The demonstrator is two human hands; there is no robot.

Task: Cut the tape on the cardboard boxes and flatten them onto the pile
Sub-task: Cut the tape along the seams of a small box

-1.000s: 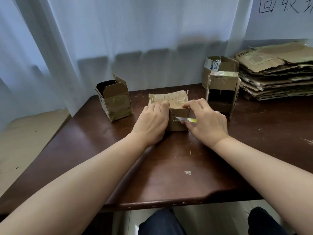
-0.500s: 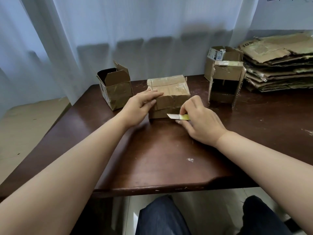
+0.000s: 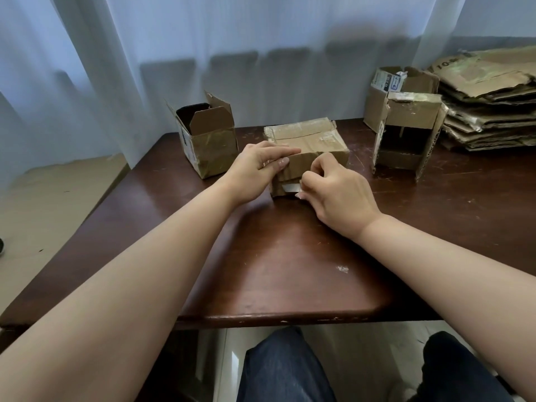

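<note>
A: Right hand [image 3: 339,195] was curled round the cutter, its pale blade [image 3: 291,187] flat against the taped box's [image 3: 307,140] near face. Left hand [image 3: 255,166]?

B: Thumb on that face, fingers pressing the near top edge. Box sat mid-table [image 3: 290,265], between 1 open box [image 3: 207,137] on the left and 2 more [image 3: 406,126] on the right; the flat pile [image 3: 490,100] lay far right.

A: I'd judge the blade should stay shallow and run away from that thumb.

B: And the hold should be firm, or the box would slide.
</note>
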